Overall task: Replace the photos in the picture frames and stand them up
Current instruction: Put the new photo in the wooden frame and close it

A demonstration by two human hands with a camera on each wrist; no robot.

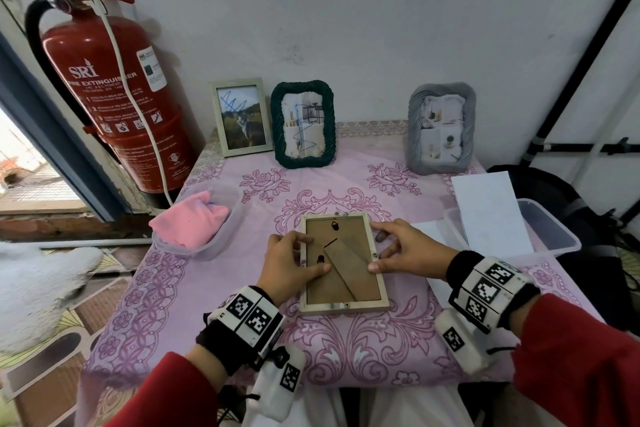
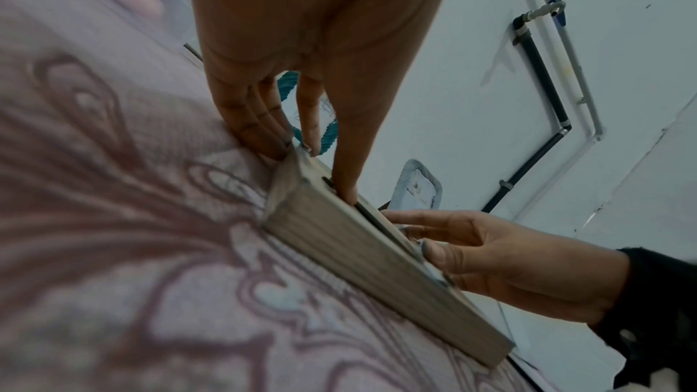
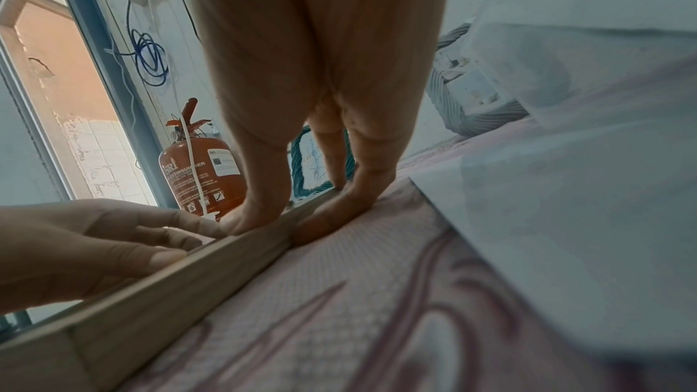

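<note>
A light wooden picture frame (image 1: 343, 303) lies face down at the middle of the pink tablecloth, its brown backing board and folded stand leg (image 1: 346, 267) facing up. My left hand (image 1: 298, 256) holds its left edge, thumb pressed on the backing and fingers on the outer side (image 2: 301, 142). Gripping the right rim is my right hand (image 1: 388, 248), thumb on top and fingers against the outer edge (image 3: 301, 213). Three frames stand upright at the back: a white one (image 1: 242, 118), a green one (image 1: 304, 125) and a grey one (image 1: 440, 126).
A clear tub with a pink cloth (image 1: 194, 218) sits at the left. At the right, a clear tub (image 1: 547, 236) holds white paper sheets (image 1: 491, 215). A red fire extinguisher (image 1: 117, 94) hangs on the wall to the left of the table.
</note>
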